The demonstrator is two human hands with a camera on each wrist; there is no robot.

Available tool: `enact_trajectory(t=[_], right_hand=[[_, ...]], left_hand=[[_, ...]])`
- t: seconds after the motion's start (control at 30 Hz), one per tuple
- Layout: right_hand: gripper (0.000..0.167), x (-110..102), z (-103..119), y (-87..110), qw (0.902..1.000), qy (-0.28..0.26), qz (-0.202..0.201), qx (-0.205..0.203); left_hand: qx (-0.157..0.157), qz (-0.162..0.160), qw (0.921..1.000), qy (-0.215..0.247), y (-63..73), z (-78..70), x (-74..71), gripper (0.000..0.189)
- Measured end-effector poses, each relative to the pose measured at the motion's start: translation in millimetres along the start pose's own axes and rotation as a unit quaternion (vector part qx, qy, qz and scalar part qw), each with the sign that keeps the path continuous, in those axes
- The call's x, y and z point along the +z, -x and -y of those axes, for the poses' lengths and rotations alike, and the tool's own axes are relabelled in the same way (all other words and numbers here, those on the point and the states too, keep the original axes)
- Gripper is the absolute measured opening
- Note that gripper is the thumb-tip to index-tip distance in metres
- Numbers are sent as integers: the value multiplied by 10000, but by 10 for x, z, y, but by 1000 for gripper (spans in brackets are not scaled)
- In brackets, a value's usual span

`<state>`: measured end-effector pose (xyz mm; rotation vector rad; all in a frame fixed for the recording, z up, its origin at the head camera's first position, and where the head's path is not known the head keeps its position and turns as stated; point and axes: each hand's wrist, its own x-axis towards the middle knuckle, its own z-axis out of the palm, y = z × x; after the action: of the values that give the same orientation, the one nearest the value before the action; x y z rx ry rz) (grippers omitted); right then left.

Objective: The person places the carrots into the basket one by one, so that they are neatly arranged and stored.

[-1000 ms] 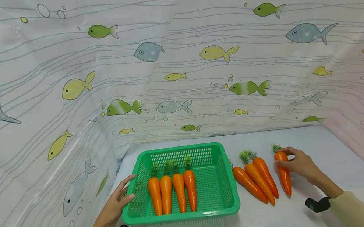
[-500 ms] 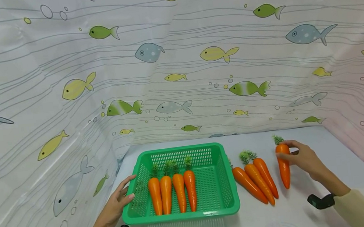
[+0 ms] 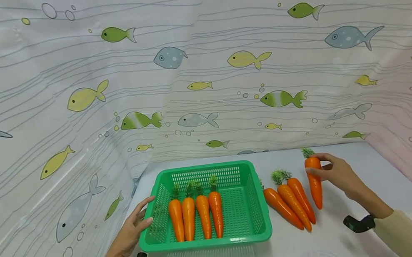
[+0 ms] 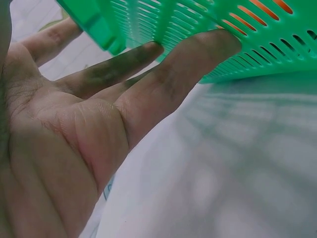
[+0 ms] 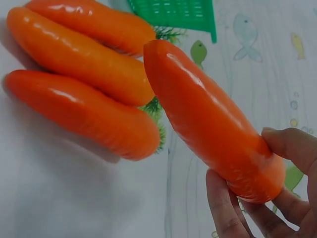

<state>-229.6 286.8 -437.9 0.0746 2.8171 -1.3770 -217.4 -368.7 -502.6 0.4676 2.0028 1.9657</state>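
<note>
A glossy orange carrot with a feathery green top is pinched near its thick end by my right hand. In the right wrist view the same carrot hangs apart from the loose ones, thumb on one side and fingers on the other. My left hand rests at the left side of a green plastic basket. Nearly straight fingers touch its slotted outer wall in the left wrist view. Several carrots lie side by side in the basket's left half, tops towards the back.
Three more carrots lie slanted on the white tabletop, just right of the basket; the leftmost top is partly hidden by the rim. Fish-patterned sheeting encloses the back and sides. Each wrist wears a black device.
My right hand has raised the carrot off the tabletop, away from me, and then shifted it slightly left. My left hand and the basket stay in place.
</note>
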Motion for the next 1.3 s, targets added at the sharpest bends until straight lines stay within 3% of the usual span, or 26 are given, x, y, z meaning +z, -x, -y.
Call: enact_trajectory(t=[0.47,0.77,1.07,1.3], right_hand=[[76,63,211,-47,9994,-208,51,-264],[72,123,392,-54,9977,-489,202,-434],[72,221,519,-117,9961,-632,287,-542],[70,338,632,-141,9933,-847,477,-625]], left_hand=[[-61,-64,10000,14,8,5,15,62],[90,68,9999,6,4,2,-4,62],[-149,-137,9998,68,5,-17,6,62],[66,-19,9999,-125,10,3,-4,62]])
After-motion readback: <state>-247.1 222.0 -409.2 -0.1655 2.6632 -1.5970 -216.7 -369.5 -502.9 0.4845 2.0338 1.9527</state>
